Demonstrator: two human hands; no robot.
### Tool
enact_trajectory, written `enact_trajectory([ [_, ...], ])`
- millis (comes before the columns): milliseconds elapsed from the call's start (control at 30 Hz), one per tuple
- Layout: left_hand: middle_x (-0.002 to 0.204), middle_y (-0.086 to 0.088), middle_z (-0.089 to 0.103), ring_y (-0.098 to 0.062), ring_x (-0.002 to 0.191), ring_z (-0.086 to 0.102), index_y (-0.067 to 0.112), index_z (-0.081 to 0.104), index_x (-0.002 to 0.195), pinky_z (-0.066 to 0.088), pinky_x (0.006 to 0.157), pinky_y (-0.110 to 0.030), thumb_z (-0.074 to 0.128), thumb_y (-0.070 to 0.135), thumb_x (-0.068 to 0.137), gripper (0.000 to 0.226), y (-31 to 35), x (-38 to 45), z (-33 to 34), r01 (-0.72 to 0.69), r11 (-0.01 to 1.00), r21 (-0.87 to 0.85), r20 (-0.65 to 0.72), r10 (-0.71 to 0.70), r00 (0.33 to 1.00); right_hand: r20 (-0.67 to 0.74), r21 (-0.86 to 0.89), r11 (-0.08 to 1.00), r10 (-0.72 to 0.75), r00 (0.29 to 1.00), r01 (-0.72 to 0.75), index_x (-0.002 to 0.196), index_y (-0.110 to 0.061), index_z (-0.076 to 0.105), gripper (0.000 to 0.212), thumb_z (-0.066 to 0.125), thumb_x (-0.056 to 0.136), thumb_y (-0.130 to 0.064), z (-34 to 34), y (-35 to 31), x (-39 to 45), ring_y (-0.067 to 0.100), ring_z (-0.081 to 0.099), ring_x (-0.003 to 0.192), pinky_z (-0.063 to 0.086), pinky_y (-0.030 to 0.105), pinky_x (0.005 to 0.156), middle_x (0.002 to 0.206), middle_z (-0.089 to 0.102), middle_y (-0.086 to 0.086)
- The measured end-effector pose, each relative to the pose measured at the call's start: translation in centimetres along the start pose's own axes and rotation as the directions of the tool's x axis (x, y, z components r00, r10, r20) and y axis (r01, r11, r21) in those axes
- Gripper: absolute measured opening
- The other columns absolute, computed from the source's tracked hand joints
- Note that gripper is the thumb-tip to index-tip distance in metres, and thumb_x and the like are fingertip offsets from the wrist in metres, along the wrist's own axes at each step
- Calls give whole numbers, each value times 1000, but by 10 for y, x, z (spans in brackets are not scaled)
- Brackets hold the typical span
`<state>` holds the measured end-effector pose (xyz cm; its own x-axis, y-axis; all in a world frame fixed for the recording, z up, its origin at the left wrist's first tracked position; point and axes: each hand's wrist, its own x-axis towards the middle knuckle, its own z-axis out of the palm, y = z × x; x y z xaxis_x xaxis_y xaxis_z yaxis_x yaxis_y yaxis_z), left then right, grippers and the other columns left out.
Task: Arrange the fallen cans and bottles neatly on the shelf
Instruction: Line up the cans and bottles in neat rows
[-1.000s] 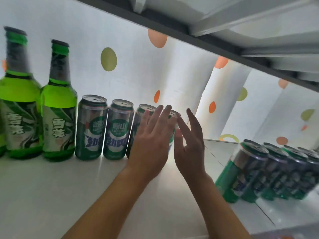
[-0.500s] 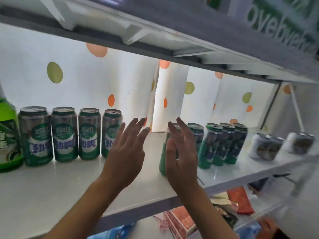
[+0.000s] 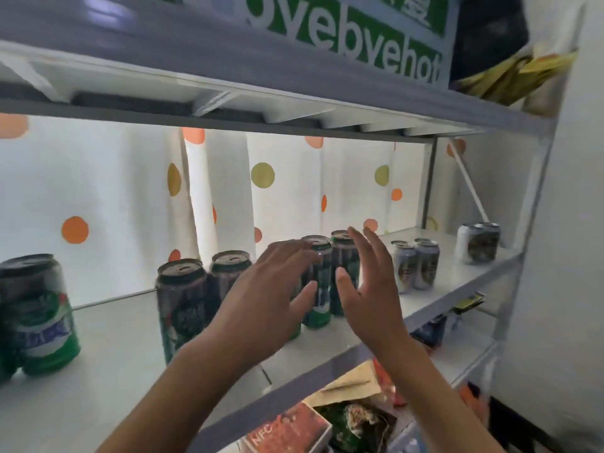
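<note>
The green cans (image 3: 322, 282) stand upright in a short row on the shelf (image 3: 108, 371), long axes vertical, directly ahead of the two hands and just beyond the fingertips. The row runs from a near can (image 3: 181, 305) at its left end, past a second one (image 3: 228, 273) partly hidden by the left wrist, to two cans at the right end, the last one (image 3: 343, 263) standing between the hands.

The left hand (image 3: 271, 302) is spread with fingers fairly straight, palm turned toward the cans, reaching across the front of the middle of the row; it holds nothing. The right hand (image 3: 369, 289) is likewise spread and empty, palm facing left, at the right end of the row. The picture is blurred here, so whether either palm already touches a can is hard to say; they look just short of contact. Together the palms bracket the right end of the row, so the next move is probably a squeeze or nudge to close it up, with the right hand the nearer to the end can.

Further right on the shelf stand two pale cans (image 3: 415, 266), apart from the green row, and a pair (image 3: 480, 243) by the far upright. A separate green can (image 3: 36, 315) stands at the far left. Behind it all hangs a dotted curtain (image 3: 294, 191).
</note>
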<state>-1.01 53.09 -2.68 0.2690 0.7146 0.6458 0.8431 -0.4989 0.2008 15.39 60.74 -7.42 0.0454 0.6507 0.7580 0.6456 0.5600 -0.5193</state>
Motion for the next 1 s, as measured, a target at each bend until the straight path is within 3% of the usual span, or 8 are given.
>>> enact_trajectory([
  [133, 149, 19, 34, -6, 136, 33, 38, 40, 137, 34, 110, -34, 54, 45, 93, 47, 8, 47, 40, 155, 984, 91, -24, -154, 988, 191, 121, 991, 25, 981, -49, 150, -43, 22, 71, 61, 93, -25, -9, 49, 41, 5, 16, 147, 15, 14, 107, 161, 15, -12],
  [267, 144, 17, 41, -5, 132, 36, 34, 41, 138, 32, 98, -20, 57, 49, 90, 53, 11, 95, 60, 211, 916, 341, -78, -196, 978, 304, 301, 952, -48, 951, -48, 139, -38, 37, 63, 71, 87, -26, -6, 79, 75, -3, 40, 122, 24, -9, 87, 148, 38, -9],
  [333, 137, 20, 46, -3, 127, 41, 35, 47, 131, 30, 85, -19, 59, 52, 88, 48, 15, 106, 63, 270, 878, 396, -70, -264, 962, 340, 354, 934, -86, 937, -42, 129, -34, 44, 54, 74, 84, -26, -3, 88, 84, -4, 46, 108, 31, -10, 77, 136, 49, -10],
  [467, 113, 12, 60, -11, 100, 53, 27, 57, 101, 42, 84, -28, 68, 49, 81, 32, 18, 117, 72, 366, 838, 405, -30, -388, 921, 382, 385, 922, -138, 914, -22, 110, -34, 46, 44, 79, 81, -28, 3, 101, 92, -2, 56, 90, 37, -4, 70, 116, 60, -11],
  [567, 98, 9, 61, -14, 89, 55, 27, 55, 89, 44, 79, -32, 74, 43, 77, 27, 19, 125, 76, 428, 811, 399, 11, -471, 882, 398, 419, 907, -138, 907, -45, 109, -32, 47, 43, 79, 82, -27, 2, 104, 93, 1, 59, 89, 39, 2, 75, 114, 63, -9],
  [733, 91, 5, 55, -17, 81, 53, 23, 49, 88, 45, 70, -34, 75, 30, 69, 33, 23, 132, 79, 440, 775, 454, 43, -513, 857, 408, 435, 899, -153, 900, -44, 117, -26, 51, 45, 79, 81, -23, 2, 110, 96, 11, 60, 100, 54, 28, 91, 119, 62, -5],
  [833, 91, 3, 50, -17, 79, 50, 21, 42, 86, 40, 62, -30, 75, 27, 69, 38, 26, 131, 84, 427, 768, 477, 65, -515, 855, 407, 451, 890, -140, 903, -65, 115, -26, 52, 45, 79, 80, -21, -1, 110, 95, 9, 57, 101, 52, 23, 89, 120, 60, -5],
  [1000, 90, 7, 37, -10, 76, 38, 19, 35, 88, 25, 52, -15, 79, 23, 73, 46, 34, 134, 81, 356, 808, 470, 184, -485, 855, 484, 485, 858, -100, 869, -171, 108, -29, 45, 41, 75, 81, -18, -8, 110, 95, 3, 61, 89, 42, 6, 67, 108, 65, -4],
])
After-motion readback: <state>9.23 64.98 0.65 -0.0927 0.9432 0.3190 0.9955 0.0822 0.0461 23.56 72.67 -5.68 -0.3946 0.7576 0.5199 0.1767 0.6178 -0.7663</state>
